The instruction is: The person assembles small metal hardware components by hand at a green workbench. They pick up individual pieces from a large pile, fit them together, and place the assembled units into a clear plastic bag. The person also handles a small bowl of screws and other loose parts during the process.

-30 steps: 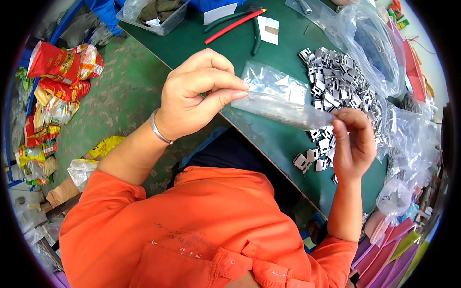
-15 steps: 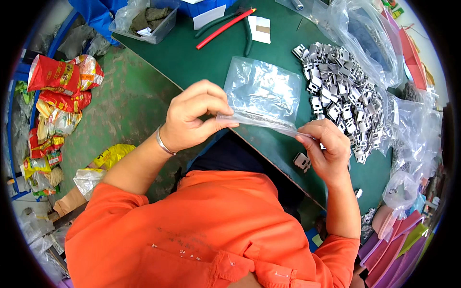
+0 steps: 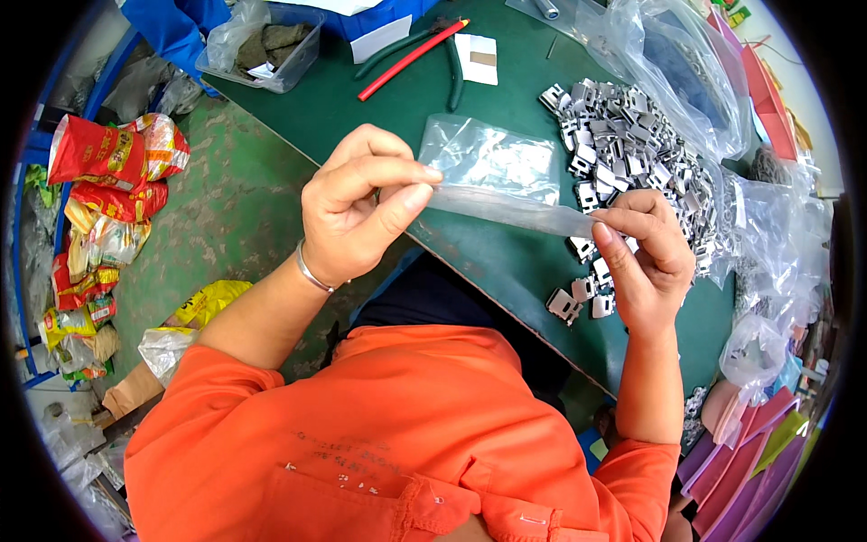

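Note:
A clear plastic bag (image 3: 492, 158) is stretched between my two hands above the green table's near edge. My left hand (image 3: 361, 203) pinches its left corner between thumb and forefinger. At the opposite corner, the thumb and forefinger of my right hand (image 3: 646, 253) are closed on the bag's near edge. That edge is pulled into a straight, folded-looking band facing me. Just beyond my right hand spreads a heap of small silvery metal clips (image 3: 632, 144), and several loose metal pieces (image 3: 582, 294) lie beside that hand.
Pliers with green handles (image 3: 456, 77), a red pencil (image 3: 411, 61) and a white card (image 3: 477, 60) lie farther back. A clear tub (image 3: 289, 68) stands at the table's far left. Large plastic bags (image 3: 677, 81) cover the right side; red-and-yellow packages (image 3: 99, 154) lie left, off the table.
My right hand has moved right and slightly up, drawing the bag's near edge taut. The left hand has shifted slightly left. More loose metal pieces are uncovered beside my right hand.

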The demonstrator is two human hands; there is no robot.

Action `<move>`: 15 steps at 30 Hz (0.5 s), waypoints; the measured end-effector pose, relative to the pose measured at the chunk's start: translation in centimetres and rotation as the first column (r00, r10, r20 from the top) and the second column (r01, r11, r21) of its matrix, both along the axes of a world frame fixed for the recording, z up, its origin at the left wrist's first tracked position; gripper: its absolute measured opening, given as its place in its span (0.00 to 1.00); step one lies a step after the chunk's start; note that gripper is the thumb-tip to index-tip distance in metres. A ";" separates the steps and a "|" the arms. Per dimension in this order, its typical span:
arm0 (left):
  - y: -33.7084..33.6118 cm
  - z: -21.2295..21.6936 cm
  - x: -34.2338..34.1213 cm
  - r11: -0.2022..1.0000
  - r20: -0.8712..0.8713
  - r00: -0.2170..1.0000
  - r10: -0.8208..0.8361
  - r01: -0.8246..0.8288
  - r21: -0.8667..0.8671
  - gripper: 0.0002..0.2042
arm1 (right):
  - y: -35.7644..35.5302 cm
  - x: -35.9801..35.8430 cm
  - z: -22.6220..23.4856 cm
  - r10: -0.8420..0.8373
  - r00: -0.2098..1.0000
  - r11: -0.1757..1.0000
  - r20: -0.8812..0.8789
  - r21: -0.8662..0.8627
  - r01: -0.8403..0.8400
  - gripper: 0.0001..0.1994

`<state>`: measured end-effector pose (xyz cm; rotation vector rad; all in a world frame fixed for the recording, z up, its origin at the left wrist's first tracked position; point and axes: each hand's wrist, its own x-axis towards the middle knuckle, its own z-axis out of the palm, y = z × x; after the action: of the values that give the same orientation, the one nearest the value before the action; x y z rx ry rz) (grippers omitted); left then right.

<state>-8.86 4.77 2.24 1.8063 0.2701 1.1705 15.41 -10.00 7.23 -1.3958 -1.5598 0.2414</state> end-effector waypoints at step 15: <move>0.4 -0.9 -2.6 0.964 -0.255 0.967 0.023 0.046 0.260 0.11 | 5.8 0.2 -0.9 -0.028 0.948 0.907 0.316 -0.390 0.156 0.24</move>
<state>-11.45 5.17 1.33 2.1965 0.2609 0.9996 15.62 -4.21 6.34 -1.9078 -1.7532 0.3228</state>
